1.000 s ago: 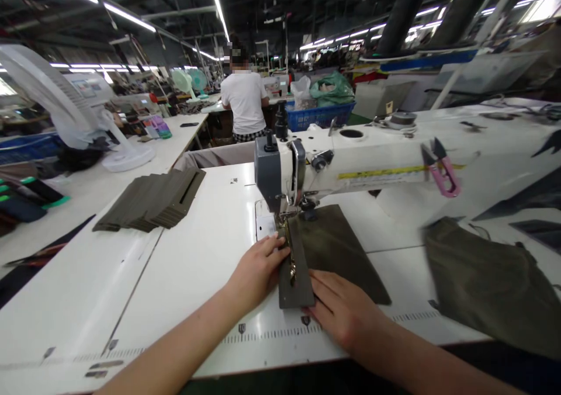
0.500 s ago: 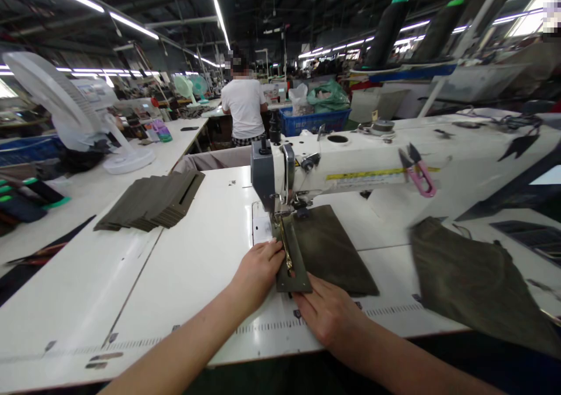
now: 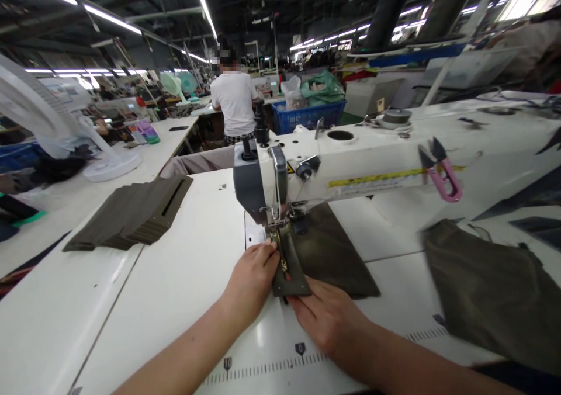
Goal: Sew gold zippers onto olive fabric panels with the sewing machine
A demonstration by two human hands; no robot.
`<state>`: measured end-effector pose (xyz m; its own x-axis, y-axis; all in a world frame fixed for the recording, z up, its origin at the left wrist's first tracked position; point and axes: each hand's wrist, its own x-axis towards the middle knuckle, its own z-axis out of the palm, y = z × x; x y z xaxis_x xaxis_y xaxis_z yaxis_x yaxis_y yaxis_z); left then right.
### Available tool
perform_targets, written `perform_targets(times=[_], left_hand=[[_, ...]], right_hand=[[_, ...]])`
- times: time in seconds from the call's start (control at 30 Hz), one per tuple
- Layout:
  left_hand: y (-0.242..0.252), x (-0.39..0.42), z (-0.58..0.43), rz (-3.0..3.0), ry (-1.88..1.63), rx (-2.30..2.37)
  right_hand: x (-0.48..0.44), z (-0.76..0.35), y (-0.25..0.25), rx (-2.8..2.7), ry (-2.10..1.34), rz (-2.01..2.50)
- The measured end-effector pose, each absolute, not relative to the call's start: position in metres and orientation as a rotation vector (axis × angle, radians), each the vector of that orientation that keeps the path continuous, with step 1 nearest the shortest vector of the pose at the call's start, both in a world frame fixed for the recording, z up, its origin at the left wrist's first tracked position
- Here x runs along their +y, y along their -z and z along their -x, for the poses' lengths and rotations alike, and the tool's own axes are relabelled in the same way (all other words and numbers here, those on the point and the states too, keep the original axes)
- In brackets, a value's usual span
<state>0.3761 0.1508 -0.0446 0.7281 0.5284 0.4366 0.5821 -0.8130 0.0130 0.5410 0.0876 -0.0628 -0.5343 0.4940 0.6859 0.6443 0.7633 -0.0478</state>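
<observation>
A dark olive panel (image 3: pixel 294 273) with a long slot lies partly under the presser foot of the white sewing machine (image 3: pixel 272 179). A gold-toothed zipper (image 3: pixel 283 259) shows in the slot. With fingers bunched together, my left hand (image 3: pixel 255 273) holds the panel's left edge close to the foot. My right hand (image 3: pixel 326 313) grips its near right corner, some fingers hidden beneath. Under and to the right of the panel spreads a larger olive fabric piece (image 3: pixel 337 260). The needle tip is too small to make out.
A fanned stack of slotted panels (image 3: pixel 131 211) lies on the left of the table. Pink-handled thread snips (image 3: pixel 442 173) rest on the machine arm, with another olive fabric piece (image 3: pixel 482 290) at right. A white fan (image 3: pixel 100 144) stands at left; a person (image 3: pixel 234 103) is beyond.
The view has moved nearer to the machine and tilted slightly. The panel sits a little farther under the presser foot, with both hands still on it.
</observation>
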Motion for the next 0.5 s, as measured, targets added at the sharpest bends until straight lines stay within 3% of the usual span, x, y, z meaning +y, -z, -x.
perform_targets(times=[0.5], left_hand=[[0.054,0.181,-0.37,2.941,0.824,-1.129]], right_hand=[[0.127,-0.547,0.06,-2.371,0.222,0.885]])
